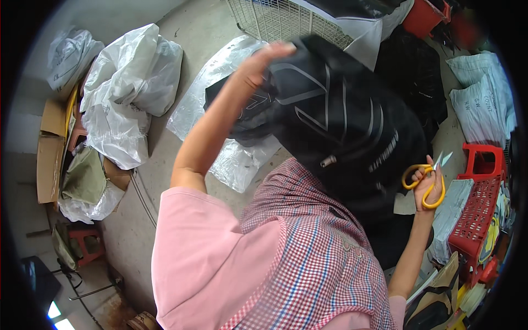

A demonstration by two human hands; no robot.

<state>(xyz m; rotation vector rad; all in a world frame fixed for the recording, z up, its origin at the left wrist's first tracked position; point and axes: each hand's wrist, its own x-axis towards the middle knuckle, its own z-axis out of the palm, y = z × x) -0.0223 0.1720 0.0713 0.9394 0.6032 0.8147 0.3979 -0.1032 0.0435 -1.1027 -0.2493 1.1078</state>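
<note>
Black bag [352,104], patterned, with zip pull [328,161]; in hand, apparently well made up.
Bag across the person's lap, centre; right hand [428,187] at its near right side, grip closed around yellow-handled scissors [433,205], blades apart and clear of the cloth; left hand [268,56] at the bag's far left edge, blurred, grip cannot be told. Done, by judgement: body shaped, zip pull fitted. Left: cannot be told; no cut shows. Clear plastic sheet [237,168] on floor, left of bag.
</note>
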